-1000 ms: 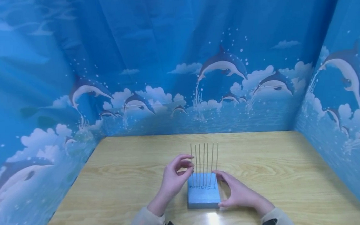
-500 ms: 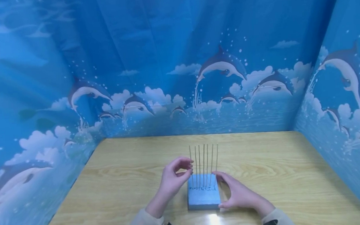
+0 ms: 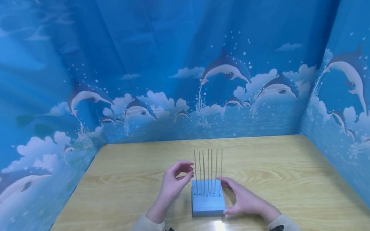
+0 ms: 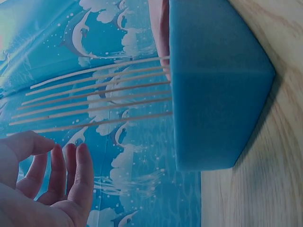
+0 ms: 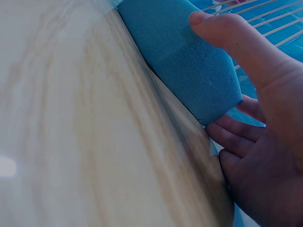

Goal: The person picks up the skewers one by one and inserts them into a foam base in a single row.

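A blue foam block (image 3: 208, 203) lies on the table with several thin wooden sticks (image 4: 118, 120) standing upright in a row in it. My right hand (image 3: 246, 197) grips the block's right side, its thumb (image 5: 222, 30) on the front and its other fingers round the back. Left of the row is my left hand (image 3: 172, 182), fingers loosely bent beside the leftmost stick. In the left wrist view its fingertips (image 4: 83, 153) stand a little apart from the nearest stick, and nothing is held. The sticks' lower ends are hidden inside the foam.
A wood-grain table (image 3: 123, 188) carries the block. Blue curtains (image 3: 157, 61) printed with dolphins and clouds stand along the back, left and right of it. Dark straps with small devices sit at both wrists.
My left hand has drawn slightly left, away from the leftmost stick that its fingertips were at. My right hand keeps its grip on the foam block. The head view has shifted slightly.
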Tool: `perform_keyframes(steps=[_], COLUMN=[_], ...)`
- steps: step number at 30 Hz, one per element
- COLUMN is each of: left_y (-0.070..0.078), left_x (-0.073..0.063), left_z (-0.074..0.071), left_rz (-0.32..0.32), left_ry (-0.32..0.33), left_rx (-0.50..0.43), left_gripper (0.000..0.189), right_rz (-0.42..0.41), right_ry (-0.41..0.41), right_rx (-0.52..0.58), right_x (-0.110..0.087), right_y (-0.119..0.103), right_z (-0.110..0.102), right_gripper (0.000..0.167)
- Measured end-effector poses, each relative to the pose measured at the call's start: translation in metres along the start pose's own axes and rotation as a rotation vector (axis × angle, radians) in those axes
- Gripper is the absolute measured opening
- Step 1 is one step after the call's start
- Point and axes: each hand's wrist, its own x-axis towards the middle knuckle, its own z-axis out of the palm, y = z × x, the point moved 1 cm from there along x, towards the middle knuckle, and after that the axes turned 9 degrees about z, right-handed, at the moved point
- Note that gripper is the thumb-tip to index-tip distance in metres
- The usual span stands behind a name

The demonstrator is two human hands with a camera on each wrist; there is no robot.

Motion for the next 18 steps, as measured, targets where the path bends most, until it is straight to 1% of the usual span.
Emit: perform_keyframes(steps=[3, 6, 9, 12, 15, 18], left_y=[-0.002, -0.007, -0.012, -0.018, -0.024, -0.027], left_x=[0.0, 0.001, 0.002, 0.0, -0.002, -0.004], left_z=[-0.003, -0.005, -0.009, -0.012, -0.014, -0.015], left_rz=[-0.003, -0.005, -0.002, 0.002, 0.01, 0.047], left_ry=[0.003, -0.014, -0.042, -0.081, -0.114, -0.113], left_rx=[0.019, 0.028, 0.009, 0.025, 0.081, 0.187], left_gripper=[0.031, 0.034, 0.037, 0.039, 0.043, 0.047], right_rz=[0.001, -0.007, -0.016, -0.01, 0.001, 0.006], right_ry=[-0.003, 0.001, 0.012, 0.015, 0.007, -0.003], right_rx=[-0.007, -0.012, -0.013, -0.01, -0.012, -0.017], right_x=[-0.001, -0.001, -0.001, -0.001, -0.002, -0.003], right_y=[0.002, 0.003, 0.004, 0.004, 0.005, 0.006], right_z=[0.0, -0.001, 0.0, 0.002, 0.002, 0.0], right_gripper=[0.114, 0.114, 0.114, 0.115, 0.115, 0.115])
